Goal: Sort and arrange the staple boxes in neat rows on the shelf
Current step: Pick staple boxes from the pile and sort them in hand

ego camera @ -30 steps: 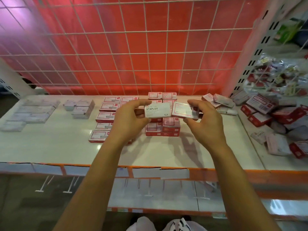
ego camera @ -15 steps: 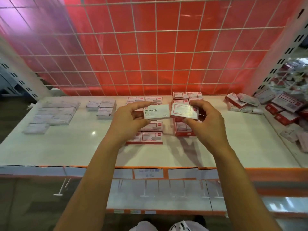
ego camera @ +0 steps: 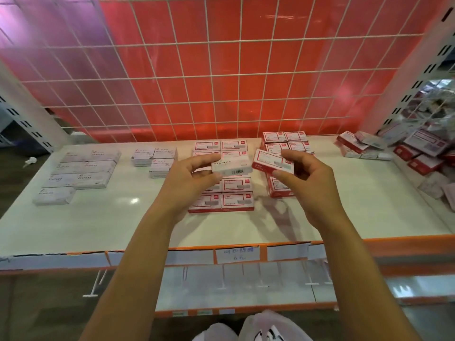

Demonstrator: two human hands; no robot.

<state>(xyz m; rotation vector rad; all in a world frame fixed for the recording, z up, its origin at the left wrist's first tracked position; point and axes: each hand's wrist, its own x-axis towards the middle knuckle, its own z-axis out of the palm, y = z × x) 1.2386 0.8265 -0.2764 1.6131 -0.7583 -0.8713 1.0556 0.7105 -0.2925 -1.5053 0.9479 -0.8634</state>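
Note:
My left hand [ego camera: 189, 179] pinches a white box marked STAPLES [ego camera: 231, 164] above the shelf's middle. Beside it, my right hand [ego camera: 304, 173] pinches a red and white staple box [ego camera: 272, 161], tilted. Under the hands lie red boxes in two rows [ego camera: 236, 200] and a second red stack [ego camera: 284, 141] further right. White boxes lie in rows [ego camera: 81, 173] at the left, with a small white stack [ego camera: 154, 156] nearer the middle. All rest on the white shelf [ego camera: 123, 222].
An unsorted heap of red and white boxes [ego camera: 418, 156] covers the shelf's right end. A white wire grid over red backing [ego camera: 221, 82] closes the rear. The shelf's front edge carries an orange strip with price labels [ego camera: 236, 254]. A lower shelf [ego camera: 234, 284] shows beneath.
The view has swung left, away from the heap at the right. Both hands keep their boxes; the white box has tipped so its barcode side shows, and the red box tilts more.

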